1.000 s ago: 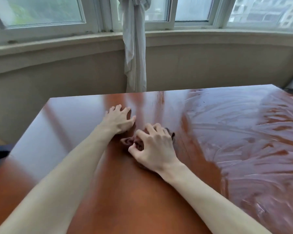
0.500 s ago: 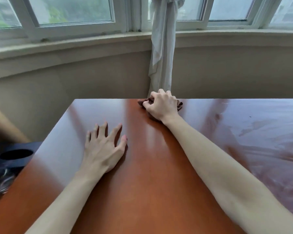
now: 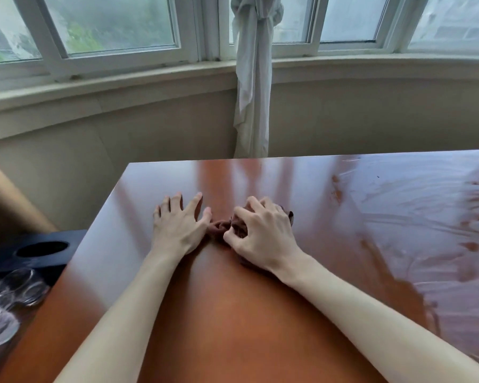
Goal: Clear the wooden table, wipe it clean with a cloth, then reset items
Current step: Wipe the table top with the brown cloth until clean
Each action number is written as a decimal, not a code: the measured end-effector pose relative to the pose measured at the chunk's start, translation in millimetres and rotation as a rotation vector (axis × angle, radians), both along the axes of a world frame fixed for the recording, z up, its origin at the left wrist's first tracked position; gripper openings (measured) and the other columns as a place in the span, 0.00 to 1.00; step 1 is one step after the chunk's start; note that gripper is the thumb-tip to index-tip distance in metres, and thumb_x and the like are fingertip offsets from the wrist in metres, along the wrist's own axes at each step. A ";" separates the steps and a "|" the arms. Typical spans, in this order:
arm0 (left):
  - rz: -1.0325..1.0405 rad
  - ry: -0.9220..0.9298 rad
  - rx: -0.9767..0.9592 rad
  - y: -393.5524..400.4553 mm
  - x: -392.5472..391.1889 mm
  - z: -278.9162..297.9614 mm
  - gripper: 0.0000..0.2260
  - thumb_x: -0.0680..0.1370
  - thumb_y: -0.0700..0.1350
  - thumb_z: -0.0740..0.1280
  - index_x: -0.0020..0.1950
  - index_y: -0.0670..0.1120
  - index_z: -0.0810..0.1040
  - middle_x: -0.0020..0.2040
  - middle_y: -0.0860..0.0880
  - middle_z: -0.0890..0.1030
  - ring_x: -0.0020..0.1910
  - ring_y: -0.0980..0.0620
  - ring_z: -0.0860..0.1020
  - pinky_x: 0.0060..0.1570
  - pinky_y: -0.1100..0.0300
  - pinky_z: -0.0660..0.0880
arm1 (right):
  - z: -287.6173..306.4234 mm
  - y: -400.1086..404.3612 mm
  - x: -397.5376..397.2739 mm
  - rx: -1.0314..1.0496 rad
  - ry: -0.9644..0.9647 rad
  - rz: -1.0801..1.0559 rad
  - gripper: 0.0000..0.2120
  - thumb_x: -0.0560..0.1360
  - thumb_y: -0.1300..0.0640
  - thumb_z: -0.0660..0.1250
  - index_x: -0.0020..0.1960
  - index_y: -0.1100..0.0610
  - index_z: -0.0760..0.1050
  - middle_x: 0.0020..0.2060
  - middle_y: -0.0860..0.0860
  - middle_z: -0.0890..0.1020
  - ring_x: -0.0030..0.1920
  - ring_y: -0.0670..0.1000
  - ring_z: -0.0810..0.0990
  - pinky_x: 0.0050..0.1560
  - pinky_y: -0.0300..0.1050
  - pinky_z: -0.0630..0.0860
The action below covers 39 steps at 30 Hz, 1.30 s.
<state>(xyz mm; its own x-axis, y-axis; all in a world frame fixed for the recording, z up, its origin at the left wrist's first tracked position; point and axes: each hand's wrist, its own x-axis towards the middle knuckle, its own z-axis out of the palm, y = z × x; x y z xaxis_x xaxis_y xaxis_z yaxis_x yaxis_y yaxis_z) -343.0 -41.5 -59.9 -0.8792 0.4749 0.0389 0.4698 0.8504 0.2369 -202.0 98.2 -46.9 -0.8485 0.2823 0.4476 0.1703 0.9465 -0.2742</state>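
Note:
A glossy reddish wooden table fills the lower view, and wet wipe streaks cover its right part. A crumpled dark brown cloth lies near the table's middle. My right hand presses down on the cloth with curled fingers and hides most of it. My left hand rests flat on the wood just left of the cloth, fingers spread, with its thumb beside the cloth's edge.
Off the table's left edge stand several clear glasses and a black object with a round hole. A knotted white curtain hangs in front of the windows behind the far edge.
My right hand has pulled the cloth back from the far edge toward the table's middle. My left hand has moved forward and to the right, up beside the cloth.

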 end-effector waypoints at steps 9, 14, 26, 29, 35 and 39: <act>0.000 0.012 0.032 -0.4 -4.3 -5.6 0.27 0.81 0.64 0.50 0.80 0.61 0.57 0.81 0.43 0.56 0.80 0.40 0.51 0.78 0.43 0.47 | -0.5 5.3 -25.3 0.058 -0.010 0.077 0.16 0.71 0.38 0.62 0.44 0.49 0.79 0.42 0.46 0.76 0.45 0.53 0.75 0.46 0.49 0.76; 0.028 0.071 0.047 3.3 -5.6 -11.3 0.30 0.78 0.65 0.45 0.80 0.61 0.58 0.81 0.45 0.57 0.80 0.42 0.52 0.78 0.44 0.47 | -2.7 54.1 -156.8 0.053 -0.053 -0.035 0.16 0.73 0.38 0.64 0.45 0.51 0.79 0.45 0.50 0.77 0.50 0.57 0.75 0.45 0.48 0.68; 0.050 0.026 0.054 3.7 -4.8 -8.7 0.30 0.77 0.66 0.43 0.80 0.64 0.56 0.82 0.48 0.54 0.80 0.45 0.49 0.79 0.46 0.44 | 1.0 66.1 -220.7 -0.008 -0.058 -0.088 0.18 0.73 0.38 0.63 0.47 0.51 0.80 0.48 0.52 0.78 0.53 0.60 0.75 0.53 0.53 0.72; 0.044 0.029 0.049 2.2 -3.0 -6.1 0.30 0.77 0.65 0.44 0.79 0.63 0.59 0.81 0.47 0.58 0.80 0.43 0.52 0.78 0.45 0.47 | 0.5 45.4 -143.7 -0.008 -0.060 -0.042 0.20 0.71 0.36 0.59 0.45 0.51 0.79 0.47 0.51 0.78 0.50 0.59 0.75 0.51 0.53 0.72; 0.035 0.003 0.042 0.8 1.4 -1.1 0.26 0.81 0.63 0.50 0.80 0.62 0.59 0.81 0.45 0.58 0.79 0.41 0.54 0.78 0.44 0.50 | -1.6 -10.2 35.0 0.014 -0.019 0.060 0.15 0.72 0.40 0.63 0.46 0.50 0.80 0.45 0.48 0.77 0.49 0.54 0.74 0.55 0.50 0.73; 0.026 0.001 0.027 -0.7 0.1 -2.5 0.26 0.82 0.63 0.49 0.80 0.62 0.58 0.81 0.44 0.57 0.80 0.41 0.53 0.78 0.44 0.49 | -2.2 -19.4 84.8 0.040 0.036 0.183 0.11 0.72 0.43 0.66 0.46 0.49 0.81 0.44 0.45 0.78 0.47 0.52 0.74 0.51 0.45 0.73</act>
<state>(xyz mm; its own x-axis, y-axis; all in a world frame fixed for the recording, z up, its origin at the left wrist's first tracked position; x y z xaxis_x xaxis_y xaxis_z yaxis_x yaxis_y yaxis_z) -342.9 -42.2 -62.4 -0.8912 0.4506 0.0518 0.4477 0.8557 0.2594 -117.3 78.8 -49.1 -0.8672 0.1066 0.4864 -0.0146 0.9709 -0.2389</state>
